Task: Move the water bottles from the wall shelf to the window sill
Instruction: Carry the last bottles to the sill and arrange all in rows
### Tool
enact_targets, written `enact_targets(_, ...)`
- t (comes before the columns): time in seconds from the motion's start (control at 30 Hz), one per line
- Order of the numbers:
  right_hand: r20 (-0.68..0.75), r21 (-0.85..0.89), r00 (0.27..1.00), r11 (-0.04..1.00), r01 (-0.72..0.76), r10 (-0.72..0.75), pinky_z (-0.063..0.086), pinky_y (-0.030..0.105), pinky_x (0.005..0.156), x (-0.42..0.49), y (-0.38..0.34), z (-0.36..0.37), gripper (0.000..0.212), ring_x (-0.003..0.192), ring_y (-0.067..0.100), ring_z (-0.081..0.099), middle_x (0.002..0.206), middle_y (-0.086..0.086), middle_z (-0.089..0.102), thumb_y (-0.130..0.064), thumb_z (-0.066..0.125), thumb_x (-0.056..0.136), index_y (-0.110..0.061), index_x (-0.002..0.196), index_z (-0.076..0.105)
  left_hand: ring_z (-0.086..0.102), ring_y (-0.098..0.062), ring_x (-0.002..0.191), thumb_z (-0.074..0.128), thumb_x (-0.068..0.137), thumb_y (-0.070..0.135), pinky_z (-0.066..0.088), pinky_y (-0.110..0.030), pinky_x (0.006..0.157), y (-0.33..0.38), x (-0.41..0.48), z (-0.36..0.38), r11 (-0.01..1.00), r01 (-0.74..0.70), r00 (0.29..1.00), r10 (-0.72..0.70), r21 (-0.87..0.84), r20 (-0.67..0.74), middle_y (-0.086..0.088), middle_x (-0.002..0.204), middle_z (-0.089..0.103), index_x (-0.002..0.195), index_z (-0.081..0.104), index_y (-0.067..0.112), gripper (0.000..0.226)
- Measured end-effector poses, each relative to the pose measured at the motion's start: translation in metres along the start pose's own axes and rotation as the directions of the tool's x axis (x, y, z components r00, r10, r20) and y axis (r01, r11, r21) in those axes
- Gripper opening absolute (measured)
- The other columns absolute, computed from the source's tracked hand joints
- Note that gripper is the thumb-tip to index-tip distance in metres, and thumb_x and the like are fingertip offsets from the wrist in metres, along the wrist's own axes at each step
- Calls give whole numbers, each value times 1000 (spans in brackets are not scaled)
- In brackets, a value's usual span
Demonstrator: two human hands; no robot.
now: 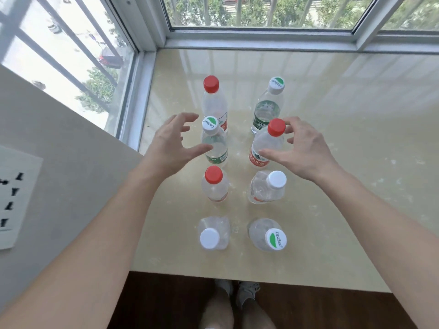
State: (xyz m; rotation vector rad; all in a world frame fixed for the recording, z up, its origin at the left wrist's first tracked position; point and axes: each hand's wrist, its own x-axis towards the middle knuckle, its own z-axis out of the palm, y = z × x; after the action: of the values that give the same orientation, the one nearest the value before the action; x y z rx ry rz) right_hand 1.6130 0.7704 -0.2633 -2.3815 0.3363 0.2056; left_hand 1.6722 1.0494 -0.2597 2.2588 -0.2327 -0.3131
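A: Water bottles are standing upright in two columns of four on the window sill (332, 210). Is anything showing inside them?

B: All are looking clear; I cannot tell how full they are. The left column, far to near, is showing a red-capped bottle (213, 100), a green-logo-capped bottle (215, 143), another red cap (214, 184) and a plain white cap (212, 235).

A: And around them?

B: A grey wall with a paper sheet (14, 198) is sitting at far left, and window frames (142, 96) are bordering the sill. The left hand (171, 143) is hovering spread open just beside the second bottle, gripping nothing.

A: The right column?

B: A green-labelled bottle (267, 108), a red-capped, red-labelled one (266, 146), a white cap (267, 187) and a green-logo cap (267, 236). The right hand (306, 150) is curling loosely open around the red-capped one, thumb near the label; I cannot tell whether it is touching.
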Motion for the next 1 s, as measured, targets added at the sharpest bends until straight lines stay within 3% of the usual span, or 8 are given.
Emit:
enact_targets(0.13, -20, 6, 999, 999, -33, 33, 51, 44, 94, 5, 1, 14, 76, 108, 22, 59, 118, -4, 60, -63, 82, 59, -30, 122, 56, 55, -3, 116, 84, 74, 31, 50, -28, 94, 1, 14, 4, 999, -39, 995, 40, -10, 95, 15, 129, 55, 129, 53, 35, 63)
enact_targets(0.3, -50, -19, 997, 998, -55, 54, 52, 45, 91, 10, 2, 18, 73, 105, 22, 60, 115, -4, 61, -62, 84, 58, -30, 119, 60, 49, 21, 108, 78, 81, 17, 46, -22, 95, -1, 18, 1, 995, -102, 975, 101, -8, 196, 24, 121, 58, 133, 52, 34, 61)
enact_targets(0.43, -113, -17, 993, 999, -38, 36, 51, 45, 90, 11, 3, 18, 72, 102, 23, 59, 109, -2, 61, -65, 80, 55, -29, 115, 60, 53, 5, 117, 76, 82, 17, 47, -31, 102, -4, 24, 6, 991, -126, 965, 134, -53, 227, 23, 127, 59, 136, 50, 37, 63)
enact_targets(0.57, -103, -21, 995, 1000, -11, 9, 51, 46, 88, 14, 1, 19, 68, 100, 25, 60, 105, -1, 62, -64, 80, 56, -29, 111, 61, 57, -7, 116, 79, 80, 19, 51, -41, 98, -6, 27, 11, 983, -154, 962, 173, -103, 211, 15, 122, 57, 127, 59, 32, 52)
enact_targets(0.67, -74, -14, 997, 1000, 16, -17, 50, 45, 88, 15, 3, 19, 59, 99, 26, 60, 105, 1, 64, -45, 87, 63, -26, 113, 62, 58, -8, 109, 82, 78, 23, 55, -40, 92, -5, 27, 15, 985, -142, 971, 158, -98, 180, 11, 116, 56, 114, 65, 27, 40)
enact_targets(0.77, -58, 16, 998, 1000, 27, -26, 51, 42, 87, 16, 4, 16, 54, 99, 23, 60, 105, -4, 65, -32, 86, 66, -25, 114, 62, 59, -6, 108, 82, 77, 24, 55, -39, 90, -2, 24, 18, 986, -132, 977, 146, -99, 158, 14, 113, 63, 116, 65, 27, 43)
enact_targets(1.0, 18, 67, 999, 997, 48, -50, 54, 42, 88, 20, 9, 16, 55, 98, 16, 60, 106, -9, 67, -26, 86, 64, -26, 115, 63, 61, -3, 106, 84, 75, 25, 57, -34, 90, -3, 22, 21, 989, -88, 987, 103, -120, 122, 16, 107, 68, 115, 63, 33, 45)
